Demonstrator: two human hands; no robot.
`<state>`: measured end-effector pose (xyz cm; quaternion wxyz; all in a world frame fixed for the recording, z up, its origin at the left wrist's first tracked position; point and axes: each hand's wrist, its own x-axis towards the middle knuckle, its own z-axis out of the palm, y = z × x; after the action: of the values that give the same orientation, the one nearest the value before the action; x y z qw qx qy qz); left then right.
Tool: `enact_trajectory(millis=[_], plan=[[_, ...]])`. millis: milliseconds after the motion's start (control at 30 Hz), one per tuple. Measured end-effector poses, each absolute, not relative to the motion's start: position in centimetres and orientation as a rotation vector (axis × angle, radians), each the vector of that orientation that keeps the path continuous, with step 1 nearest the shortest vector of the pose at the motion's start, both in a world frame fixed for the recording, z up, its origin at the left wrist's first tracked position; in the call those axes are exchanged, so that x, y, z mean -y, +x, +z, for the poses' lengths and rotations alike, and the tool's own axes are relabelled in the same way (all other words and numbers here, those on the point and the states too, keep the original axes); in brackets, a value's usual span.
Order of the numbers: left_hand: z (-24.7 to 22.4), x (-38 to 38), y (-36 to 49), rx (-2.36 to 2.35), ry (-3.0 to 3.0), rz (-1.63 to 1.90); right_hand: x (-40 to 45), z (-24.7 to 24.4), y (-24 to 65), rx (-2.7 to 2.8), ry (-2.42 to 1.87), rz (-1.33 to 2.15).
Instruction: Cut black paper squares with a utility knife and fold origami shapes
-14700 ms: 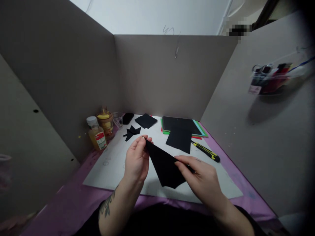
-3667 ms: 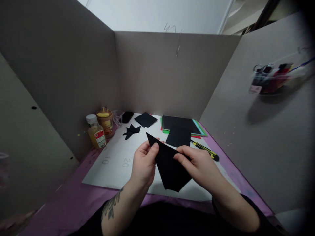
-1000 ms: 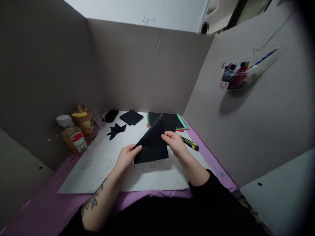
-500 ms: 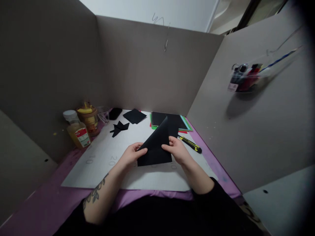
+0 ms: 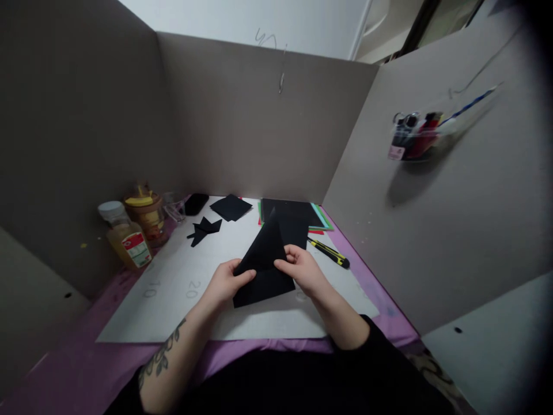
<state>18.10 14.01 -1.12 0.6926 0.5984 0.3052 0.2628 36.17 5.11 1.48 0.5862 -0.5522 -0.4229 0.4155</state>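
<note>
A sheet of black paper [image 5: 264, 253], folded to a point at its far end, is held up between both hands over the white board. My left hand [image 5: 227, 280] pinches its left edge, thumb on the near face. On its right edge, my right hand [image 5: 300, 266] grips it between thumb and fingers. A yellow-and-black utility knife [image 5: 329, 252] lies just beyond the right hand. Further back on the left rests a folded black paper shape [image 5: 204, 229]. Behind it is a small pile of black paper squares [image 5: 231, 207].
Coloured and black sheets [image 5: 317, 214] are stacked at the back right. A glue bottle [image 5: 129, 239], a brown cup [image 5: 149, 213], a clear cup [image 5: 174, 206] and a black phone-like object [image 5: 196, 203] line the left. Grey partitions enclose the table; a clear holder [image 5: 419, 141] hangs right.
The black paper has tilted, its point leaning more to the left and its lower left corner dropping. Both hands keep their hold. The whole view has shifted slightly.
</note>
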Motion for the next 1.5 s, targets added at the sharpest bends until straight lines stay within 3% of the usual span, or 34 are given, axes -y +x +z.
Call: enact_trajectory(millis=[233,467,1500], plan=[[-0.2,-13.3,17.4,-0.592,1.405,0.633,-3.6,4.9,33.9,1.289,-1.544,0.5],[2.8,-11.4,17.4,-0.712,1.222,0.92,-2.7,7.8,32.2,1.499,-1.553,0.337],[2.7,-9.9,17.9,-0.879,1.149,1.064,-3.3,7.4,32.3,1.328,-1.556,0.512]])
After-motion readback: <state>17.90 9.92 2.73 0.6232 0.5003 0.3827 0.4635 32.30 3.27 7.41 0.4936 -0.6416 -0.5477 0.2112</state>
